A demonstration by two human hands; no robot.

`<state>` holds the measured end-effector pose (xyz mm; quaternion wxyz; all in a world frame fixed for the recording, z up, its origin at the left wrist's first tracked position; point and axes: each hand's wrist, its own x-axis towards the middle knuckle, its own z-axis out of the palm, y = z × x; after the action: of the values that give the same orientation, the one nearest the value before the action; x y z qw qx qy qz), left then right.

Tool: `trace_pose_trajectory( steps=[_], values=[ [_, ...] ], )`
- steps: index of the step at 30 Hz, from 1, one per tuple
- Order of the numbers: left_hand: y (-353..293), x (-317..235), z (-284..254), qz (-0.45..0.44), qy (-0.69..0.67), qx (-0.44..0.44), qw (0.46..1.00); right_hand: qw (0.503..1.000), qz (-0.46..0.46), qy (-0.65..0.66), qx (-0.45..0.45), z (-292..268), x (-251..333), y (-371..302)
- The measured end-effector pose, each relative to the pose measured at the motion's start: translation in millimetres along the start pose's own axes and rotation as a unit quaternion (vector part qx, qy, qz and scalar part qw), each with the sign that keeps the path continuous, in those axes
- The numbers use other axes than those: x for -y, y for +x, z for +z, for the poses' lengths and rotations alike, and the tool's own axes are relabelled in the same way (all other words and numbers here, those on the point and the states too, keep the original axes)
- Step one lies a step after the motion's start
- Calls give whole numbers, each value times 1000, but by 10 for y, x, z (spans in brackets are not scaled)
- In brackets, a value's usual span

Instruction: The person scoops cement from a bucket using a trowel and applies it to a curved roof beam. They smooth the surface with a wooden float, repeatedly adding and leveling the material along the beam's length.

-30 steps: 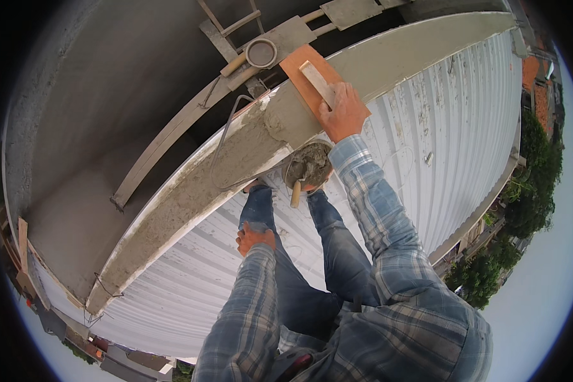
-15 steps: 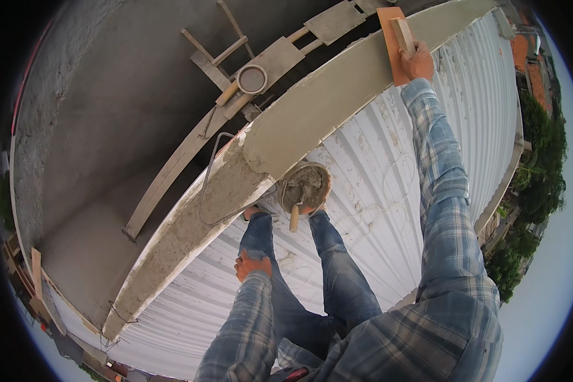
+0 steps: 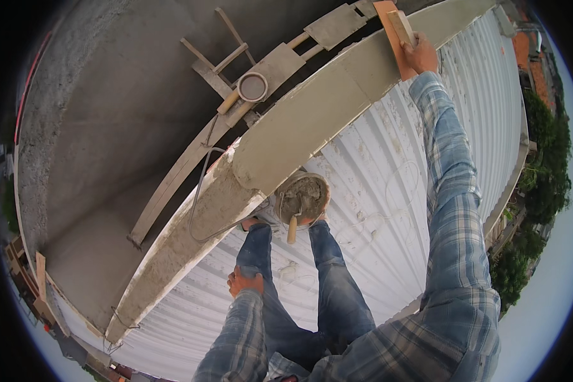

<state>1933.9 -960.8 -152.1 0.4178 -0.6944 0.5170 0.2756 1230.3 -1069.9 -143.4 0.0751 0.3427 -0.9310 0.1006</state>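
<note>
My right hand (image 3: pixel 421 56) is closed round the wooden handle of an orange plastering float (image 3: pixel 388 39), held over the far right stretch of a curved wall top. Smooth grey mortar (image 3: pixel 305 121) coats the middle of that wall top; its nearer left stretch (image 3: pixel 219 200) is rougher and darker. My left hand (image 3: pixel 244 281) rests against my left leg at the knee, its fingers apart and holding no tool. Between my feet and the wall stands a bucket (image 3: pixel 328 191) of wet mortar. A trowel (image 3: pixel 292 230) sits in it, wooden handle outward.
White corrugated roofing (image 3: pixel 375 254) lies under me. Beyond the wall, wooden planks (image 3: pixel 178 172) carry a round pot (image 3: pixel 253 86) and a wooden-handled tool (image 3: pixel 228 102) above a deep drop. A bent metal rod (image 3: pixel 193 216) crosses the wall. Trees (image 3: pixel 541 184) stand beyond the roof's right edge.
The float has shifted slightly up and left and its plate is turned more edge-on. A faint line shows on the mortar beside it. My view has shifted a little; the left hand stays at the knee.
</note>
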Motion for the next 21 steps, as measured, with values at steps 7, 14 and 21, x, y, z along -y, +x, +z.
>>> trace_pose_trajectory(
  steps=[7, 14, 21],
  values=[
    [-14, -46, -16, 20, -17, -7, 1000, 983, -13, 78, 165, 84, 275, -428],
    [14, -17, -59, 23, -41, 11, 999, 968, -36, 143, 203, -324, 1907, -2329],
    [65, -25, 21, 3, -47, 22, 999, 908, -75, 310, 272, -650, 2745, -3234]
  ],
)
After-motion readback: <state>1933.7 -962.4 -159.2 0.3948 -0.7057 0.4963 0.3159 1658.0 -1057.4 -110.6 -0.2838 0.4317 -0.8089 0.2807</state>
